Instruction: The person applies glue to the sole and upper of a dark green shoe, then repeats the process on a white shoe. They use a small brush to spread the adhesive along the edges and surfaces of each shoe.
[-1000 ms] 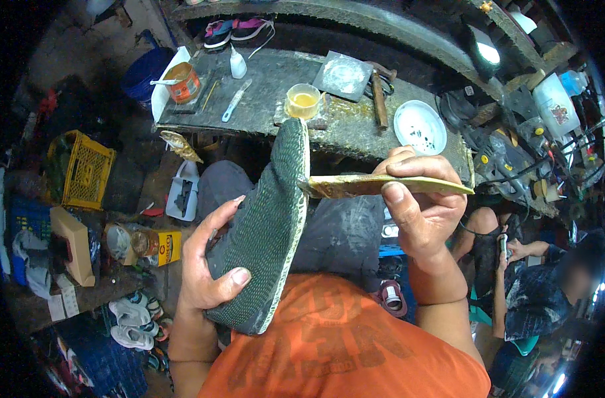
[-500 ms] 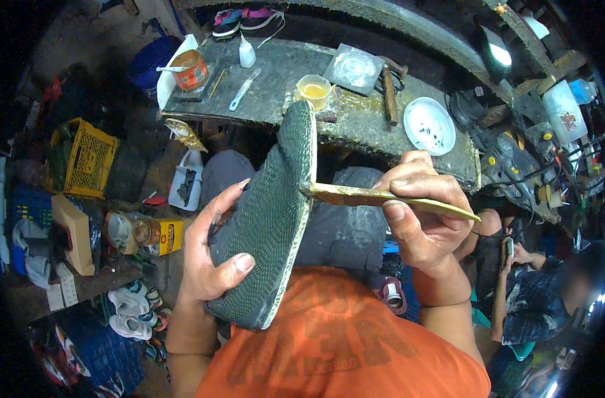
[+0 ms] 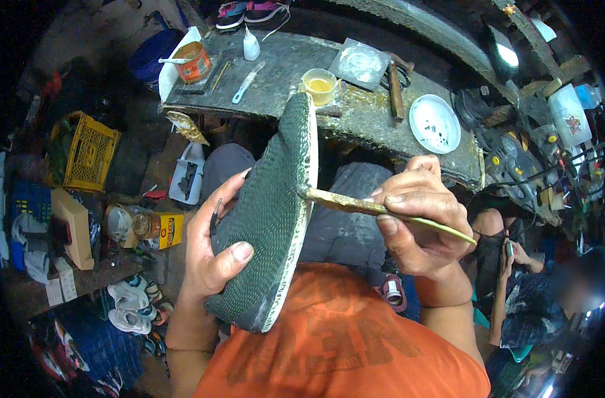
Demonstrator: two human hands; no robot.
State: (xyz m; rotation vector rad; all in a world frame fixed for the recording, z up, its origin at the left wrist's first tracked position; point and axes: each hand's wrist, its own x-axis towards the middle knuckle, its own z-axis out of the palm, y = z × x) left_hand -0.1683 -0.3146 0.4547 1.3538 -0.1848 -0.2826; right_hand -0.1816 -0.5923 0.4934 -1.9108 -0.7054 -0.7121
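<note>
Left hand (image 3: 209, 262) curled wide round the shoe (image 3: 266, 212), up before the surface's (image 3: 276, 76) near edge; right hand (image 3: 425, 222) pinched the stick (image 3: 345, 201), tip at the pale rim (image 3: 313, 146), midway along! How much was done or left couldn't be told.

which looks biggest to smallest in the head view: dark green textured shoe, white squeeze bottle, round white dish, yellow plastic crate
1. Dark green textured shoe, helped by nearness
2. Yellow plastic crate
3. Round white dish
4. White squeeze bottle
</note>
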